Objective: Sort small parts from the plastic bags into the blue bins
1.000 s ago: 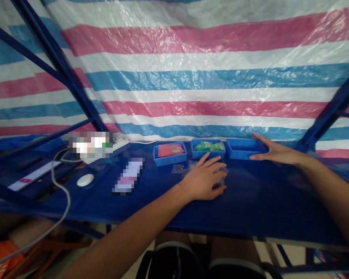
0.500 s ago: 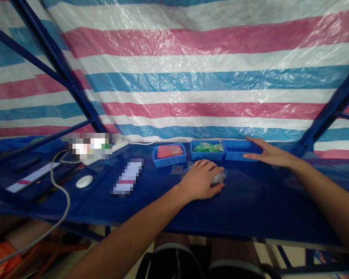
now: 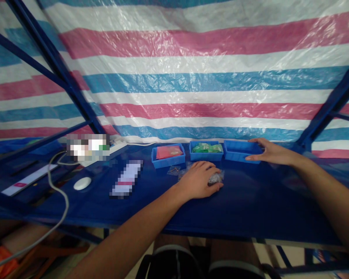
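My left hand (image 3: 200, 180) lies palm down on the table, fingers spread over several small clear plastic bags. One bag with grey contents (image 3: 215, 177) shows between its thumb and fingers; the rest are partly hidden under the palm. Just left of it lies a small clear bag (image 3: 173, 170) with thin brownish pieces inside. At the right, my right hand (image 3: 264, 151) has its thumb and fingers round the right end of a blue bin (image 3: 238, 155). No contents show inside this bin.
Beside it stand a blue bin (image 3: 206, 156) of green packets and a blue bin (image 3: 170, 161) of pink packets. A blurred phone-like slab (image 3: 127, 179), a white oval object (image 3: 82, 183), a power strip (image 3: 116, 149) and a pale cable (image 3: 64, 197) occupy the left.
The right-hand bin has shifted slightly right with my right hand, leaving a small gap beside the green-packet bin. My left hand stays over the bags. The view shifts slightly.
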A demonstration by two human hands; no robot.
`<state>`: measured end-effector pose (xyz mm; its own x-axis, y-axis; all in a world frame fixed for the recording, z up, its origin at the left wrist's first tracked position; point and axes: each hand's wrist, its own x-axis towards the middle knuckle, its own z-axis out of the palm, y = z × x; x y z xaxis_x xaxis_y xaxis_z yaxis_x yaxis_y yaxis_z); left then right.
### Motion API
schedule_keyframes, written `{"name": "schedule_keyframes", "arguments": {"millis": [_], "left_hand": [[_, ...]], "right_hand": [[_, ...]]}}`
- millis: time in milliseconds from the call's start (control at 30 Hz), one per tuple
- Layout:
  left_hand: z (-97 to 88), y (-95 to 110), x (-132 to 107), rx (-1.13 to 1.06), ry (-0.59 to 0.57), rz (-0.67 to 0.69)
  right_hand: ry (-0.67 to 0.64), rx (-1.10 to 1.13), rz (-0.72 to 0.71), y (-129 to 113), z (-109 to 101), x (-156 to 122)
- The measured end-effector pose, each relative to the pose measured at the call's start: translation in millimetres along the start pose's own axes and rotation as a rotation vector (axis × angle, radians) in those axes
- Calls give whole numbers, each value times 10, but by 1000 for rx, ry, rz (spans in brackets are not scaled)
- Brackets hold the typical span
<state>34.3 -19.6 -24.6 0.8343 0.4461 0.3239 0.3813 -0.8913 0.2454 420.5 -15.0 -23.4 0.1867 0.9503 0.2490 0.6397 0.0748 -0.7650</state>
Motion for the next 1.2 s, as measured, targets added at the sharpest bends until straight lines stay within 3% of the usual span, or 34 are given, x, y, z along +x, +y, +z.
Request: {"name": "schedule_keyframes", "arguments": {"millis": [100,233,367,433,567,667,833,1000,1100,1200], "left_hand": [[-10,13,3,16,-7,-23],[-17,26,2,32,-3,-45],[-11,25,-3,51,23,-39],[-4,18,-8,56,28,-40],[6,-7,-19,33,11,-60],[6,-33,-23,8,3,-68],[14,-69,-23,-1,-1,-53],[22,-65,-28,0,1,-63],[14,-49,-32,2,4,-64],[13,-46,-35,-1,15,-61]], "right_hand": [[-240,-189,25,21,-36,23],[-157,-323,-169,-102,21,67],[-194,-359,-394,-466,313,133],[-286,-386,-477,-640,513,202],[-366,-414,-561,-837,848,414],[-432,-408,-579,-916,958,552],[-434,-360,-491,-990,991,608],[-303,-217,-432,-953,1029,536],[-211,-120,-391,-1028,917,449],[-146,-90,-364,-1191,660,297]]}}
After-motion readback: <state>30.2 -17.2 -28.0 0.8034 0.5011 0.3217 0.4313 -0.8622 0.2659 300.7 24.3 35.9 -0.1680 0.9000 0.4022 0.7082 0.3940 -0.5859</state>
